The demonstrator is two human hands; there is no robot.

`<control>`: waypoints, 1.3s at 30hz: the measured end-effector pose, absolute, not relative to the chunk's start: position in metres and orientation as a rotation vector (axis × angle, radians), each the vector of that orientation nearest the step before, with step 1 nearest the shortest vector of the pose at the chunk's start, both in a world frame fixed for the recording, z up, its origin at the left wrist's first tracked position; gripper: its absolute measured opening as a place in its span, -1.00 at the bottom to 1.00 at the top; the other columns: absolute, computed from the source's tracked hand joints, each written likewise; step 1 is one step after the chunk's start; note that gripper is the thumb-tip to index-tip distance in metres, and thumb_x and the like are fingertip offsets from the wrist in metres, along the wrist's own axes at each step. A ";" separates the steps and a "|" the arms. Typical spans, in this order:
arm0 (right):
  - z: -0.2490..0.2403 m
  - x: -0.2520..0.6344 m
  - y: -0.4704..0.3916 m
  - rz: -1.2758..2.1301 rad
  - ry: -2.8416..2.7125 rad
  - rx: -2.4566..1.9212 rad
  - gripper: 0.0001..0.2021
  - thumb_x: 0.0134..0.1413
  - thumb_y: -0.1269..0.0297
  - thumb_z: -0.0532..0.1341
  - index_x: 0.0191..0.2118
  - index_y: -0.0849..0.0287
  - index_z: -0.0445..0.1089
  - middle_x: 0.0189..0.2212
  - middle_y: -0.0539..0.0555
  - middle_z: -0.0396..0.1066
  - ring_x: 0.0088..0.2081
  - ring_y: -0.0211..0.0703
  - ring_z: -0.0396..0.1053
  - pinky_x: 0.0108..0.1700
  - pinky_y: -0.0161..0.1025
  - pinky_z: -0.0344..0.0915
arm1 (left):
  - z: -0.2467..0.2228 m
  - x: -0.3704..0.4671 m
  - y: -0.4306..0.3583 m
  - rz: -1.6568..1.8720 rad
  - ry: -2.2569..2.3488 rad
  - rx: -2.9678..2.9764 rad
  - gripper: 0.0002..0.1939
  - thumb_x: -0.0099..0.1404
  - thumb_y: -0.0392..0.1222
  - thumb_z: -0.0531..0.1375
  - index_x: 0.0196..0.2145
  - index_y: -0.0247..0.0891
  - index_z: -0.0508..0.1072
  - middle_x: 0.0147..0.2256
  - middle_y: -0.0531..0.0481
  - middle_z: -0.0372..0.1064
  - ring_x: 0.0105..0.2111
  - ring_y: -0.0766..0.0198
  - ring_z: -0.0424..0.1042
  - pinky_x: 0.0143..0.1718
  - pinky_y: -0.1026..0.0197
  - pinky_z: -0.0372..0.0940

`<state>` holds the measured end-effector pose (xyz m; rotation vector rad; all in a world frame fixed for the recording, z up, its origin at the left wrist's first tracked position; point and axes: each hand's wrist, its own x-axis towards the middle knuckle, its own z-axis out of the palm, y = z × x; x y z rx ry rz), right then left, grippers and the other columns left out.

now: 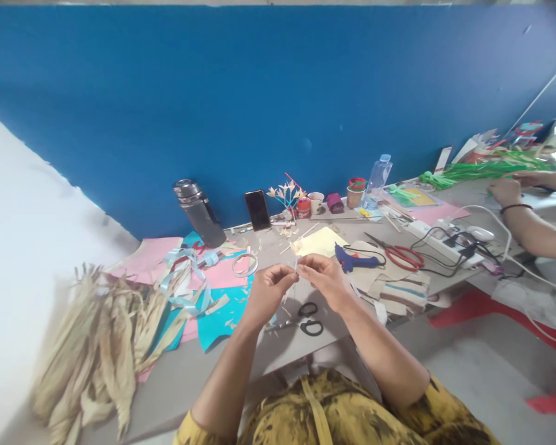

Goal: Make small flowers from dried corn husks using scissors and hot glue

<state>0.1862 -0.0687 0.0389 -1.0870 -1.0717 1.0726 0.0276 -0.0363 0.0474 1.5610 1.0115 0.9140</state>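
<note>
My left hand [272, 290] and my right hand [324, 279] meet over the table, fingertips pinched together on a thin pale stem [296, 264]. A small cream-coloured flower head [297, 247] shows just above the fingers, seemingly at the stem's top; it is blurred. Below my hands lie black-handled scissors [311, 320]. To the right of my right hand rests a blue glue gun [356, 258], beside red-handled scissors [401, 254]. Behind my hands is a yellow sheet of paper [322, 240]. Similar pale flowers on blue stems [286, 196] stand near the wall.
Dried corn husks [106, 346] hang over the table's left edge. A dark flask [199, 213], a phone [257, 210] and a plastic bottle [378, 178] line the blue wall. A corded power strip [445, 244] lies right, near another person's hand [505, 191].
</note>
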 end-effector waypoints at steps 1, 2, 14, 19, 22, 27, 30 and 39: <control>0.040 0.185 -0.068 1.076 -1.077 -1.095 -0.65 -0.13 -0.02 0.41 -0.40 0.21 0.49 -0.59 -0.05 0.30 -0.57 -0.35 0.10 -0.55 -0.34 0.00 | 0.048 0.028 -0.037 0.901 1.017 1.591 -0.79 0.15 -0.08 0.29 -0.47 -0.30 0.53 -0.60 0.10 0.26 -0.58 0.41 0.10 -0.51 0.30 0.03; 0.041 0.185 -0.068 1.077 -1.073 -1.102 -0.64 -0.15 -0.02 0.41 -0.42 0.21 0.47 -0.61 -0.06 0.28 -0.57 -0.34 0.10 -0.56 -0.34 0.00 | 0.049 0.029 -0.038 0.889 1.022 1.610 -0.79 0.15 -0.08 0.29 -0.47 -0.30 0.53 -0.60 0.10 0.28 -0.58 0.40 0.11 -0.51 0.29 0.04; 0.022 0.188 -0.064 1.175 -0.812 -0.941 -0.66 -0.14 0.06 0.46 -0.47 0.20 0.38 -0.61 -0.12 0.18 -0.58 -0.40 0.05 -0.55 -0.38 -0.04 | 0.046 0.032 -0.047 0.870 0.904 1.512 -0.77 0.08 -0.07 0.35 -0.47 -0.26 0.43 -0.59 0.10 0.33 -0.61 0.38 0.22 -0.53 0.29 0.16; 0.023 0.190 -0.066 1.272 -0.705 -0.857 -0.62 -0.22 0.09 0.50 -0.49 0.20 0.34 -0.62 -0.15 0.12 -0.60 -0.44 -0.05 -0.57 -0.40 -0.11 | 0.048 0.039 -0.055 0.926 1.006 1.686 -0.88 0.12 -0.16 0.32 -0.48 -0.26 0.50 -0.57 0.09 0.37 -0.56 0.37 0.26 -0.46 0.30 0.19; 0.024 0.192 -0.067 1.290 -0.697 -0.836 -0.61 -0.23 0.10 0.51 -0.49 0.20 0.33 -0.63 -0.16 0.10 -0.61 -0.45 -0.06 -0.58 -0.41 -0.13 | 0.052 0.041 -0.058 0.923 0.989 1.729 -0.90 0.12 -0.18 0.31 -0.47 -0.25 0.53 -0.53 0.07 0.43 -0.50 0.32 0.33 -0.42 0.28 0.22; 0.027 0.197 -0.069 1.280 -0.711 -0.831 -0.61 -0.25 0.10 0.52 -0.52 0.21 0.35 -0.63 -0.15 0.09 -0.62 -0.46 -0.05 -0.58 -0.40 -0.08 | 0.052 0.040 -0.056 0.890 0.912 1.574 -0.57 0.28 0.02 0.15 -0.64 -0.28 0.42 -0.48 -0.07 0.48 -0.42 0.24 0.42 -0.38 0.24 0.28; 0.028 0.198 -0.069 1.265 -0.710 -0.822 -0.62 -0.26 0.11 0.53 -0.52 0.21 0.36 -0.61 -0.14 0.12 -0.61 -0.46 -0.04 -0.58 -0.39 -0.09 | 0.050 0.042 -0.052 0.900 0.979 1.391 -0.65 0.21 0.05 0.22 -0.55 -0.28 0.46 -0.45 -0.09 0.51 -0.45 0.23 0.43 -0.45 0.25 0.28; 0.024 0.195 -0.069 1.185 -0.744 -0.885 -0.65 -0.21 0.08 0.50 -0.47 0.20 0.42 -0.60 -0.12 0.18 -0.60 -0.43 0.01 -0.56 -0.37 -0.08 | 0.050 0.052 -0.052 0.989 1.002 1.455 -0.81 0.06 -0.10 0.32 -0.46 -0.29 0.54 -0.51 0.04 0.43 -0.49 0.33 0.32 -0.39 0.27 0.24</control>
